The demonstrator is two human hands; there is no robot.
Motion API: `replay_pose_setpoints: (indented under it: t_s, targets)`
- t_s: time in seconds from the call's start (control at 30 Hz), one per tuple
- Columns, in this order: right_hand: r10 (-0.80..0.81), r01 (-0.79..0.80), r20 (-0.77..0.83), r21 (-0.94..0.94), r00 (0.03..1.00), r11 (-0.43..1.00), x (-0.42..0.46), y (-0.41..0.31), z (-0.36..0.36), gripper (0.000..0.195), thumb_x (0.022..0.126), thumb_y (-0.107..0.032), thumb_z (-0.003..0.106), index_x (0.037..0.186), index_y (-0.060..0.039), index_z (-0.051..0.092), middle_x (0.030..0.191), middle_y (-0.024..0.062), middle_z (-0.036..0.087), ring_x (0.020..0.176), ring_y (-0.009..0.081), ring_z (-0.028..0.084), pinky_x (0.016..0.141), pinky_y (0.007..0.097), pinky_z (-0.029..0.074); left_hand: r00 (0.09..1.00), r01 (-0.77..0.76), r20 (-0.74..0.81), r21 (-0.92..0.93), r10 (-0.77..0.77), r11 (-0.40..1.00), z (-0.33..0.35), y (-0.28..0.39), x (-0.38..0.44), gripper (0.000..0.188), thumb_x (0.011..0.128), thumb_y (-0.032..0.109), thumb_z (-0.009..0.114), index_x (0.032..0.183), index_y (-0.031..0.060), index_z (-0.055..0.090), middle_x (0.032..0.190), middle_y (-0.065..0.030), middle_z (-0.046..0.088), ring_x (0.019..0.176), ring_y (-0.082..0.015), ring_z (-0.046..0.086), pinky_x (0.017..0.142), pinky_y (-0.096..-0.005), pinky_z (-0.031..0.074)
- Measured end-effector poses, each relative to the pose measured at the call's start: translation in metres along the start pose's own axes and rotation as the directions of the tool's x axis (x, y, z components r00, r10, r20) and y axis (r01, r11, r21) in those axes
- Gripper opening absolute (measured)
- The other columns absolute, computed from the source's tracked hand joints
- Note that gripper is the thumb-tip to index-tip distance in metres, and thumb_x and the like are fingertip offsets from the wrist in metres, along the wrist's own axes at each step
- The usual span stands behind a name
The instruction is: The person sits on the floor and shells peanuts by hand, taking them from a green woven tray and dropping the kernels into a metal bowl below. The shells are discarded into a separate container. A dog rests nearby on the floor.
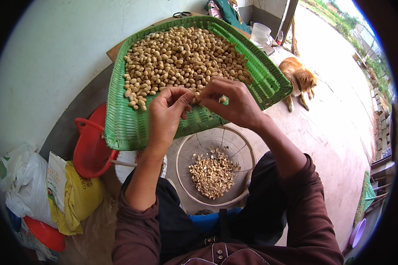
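Observation:
A green woven basket (119, 132) holds a heap of unshelled peanuts (182, 56). Over its near part, my left hand (172, 107) and my right hand (227, 99) meet, fingertips almost touching. Between them is what looks like a peanut (195, 96), pinched by the left thumb and fingers; the right fingertips are at its other side, and whether they grip it too is hard to tell. Below, between the knees, a round shallow sieve (215, 137) holds a pile of broken peanut shells (214, 175).
At the left stand a red plastic basket (89, 159), a white container (124, 165) and yellow and white bags (83, 195). A wooden table (114, 51) supports the green basket; a clear jug (260, 34) and scissors (182, 14) lie beyond. A tan dog (298, 78) rests at the right.

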State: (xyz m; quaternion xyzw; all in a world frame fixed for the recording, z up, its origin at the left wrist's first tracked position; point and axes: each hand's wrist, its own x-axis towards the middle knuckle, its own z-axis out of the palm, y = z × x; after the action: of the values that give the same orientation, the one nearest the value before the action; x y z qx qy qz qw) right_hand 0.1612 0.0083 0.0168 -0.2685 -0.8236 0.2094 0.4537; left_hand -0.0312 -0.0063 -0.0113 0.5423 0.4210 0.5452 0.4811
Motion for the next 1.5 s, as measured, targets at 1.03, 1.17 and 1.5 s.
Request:
replay_pose_setpoints:
  t_s: [1.03,1.17,1.5]
  targets:
    - [0.111,-0.123,-0.245,-0.032,0.963,0.992,-0.011,-0.001,0.016,0.009,0.078,-0.005,0.073,0.082,-0.0010,0.067,0.074,0.0067,0.058,0.063,0.0160,0.058,0.056,0.0283,0.046,1.000,0.025,-0.012,-0.250,-0.029,0.968,0.025,0.013,-0.010,0.018,0.093,0.013,0.062,0.102,-0.0028,0.063,0.094,-0.0090,0.068,0.082,-0.0133,0.067,0.074,-0.0264,0.057]
    - [0.245,-0.209,-0.275,0.154,0.930,0.966,-0.011,-0.002,0.018,0.008,0.079,-0.006,0.072,0.083,-0.0003,0.068,0.074,0.0065,0.059,0.064,0.0135,0.058,0.056,0.0276,0.046,0.998,0.061,0.006,-0.358,-0.063,0.932,0.023,0.010,-0.010,0.016,0.091,0.010,0.065,0.102,-0.0009,0.063,0.091,-0.0080,0.068,0.080,-0.0137,0.067,0.074,-0.0262,0.057]
    - [0.185,-0.178,-0.222,0.049,0.957,0.983,-0.011,-0.004,0.012,0.007,0.079,-0.005,0.072,0.084,-0.0002,0.069,0.073,0.0063,0.059,0.063,0.0139,0.058,0.057,0.0274,0.047,0.990,-0.132,-0.058,-0.036,0.130,0.991,0.020,0.010,-0.011,0.012,0.090,0.007,0.066,0.098,-0.0011,0.065,0.086,-0.0067,0.068,0.077,-0.0122,0.067,0.072,-0.0240,0.056]
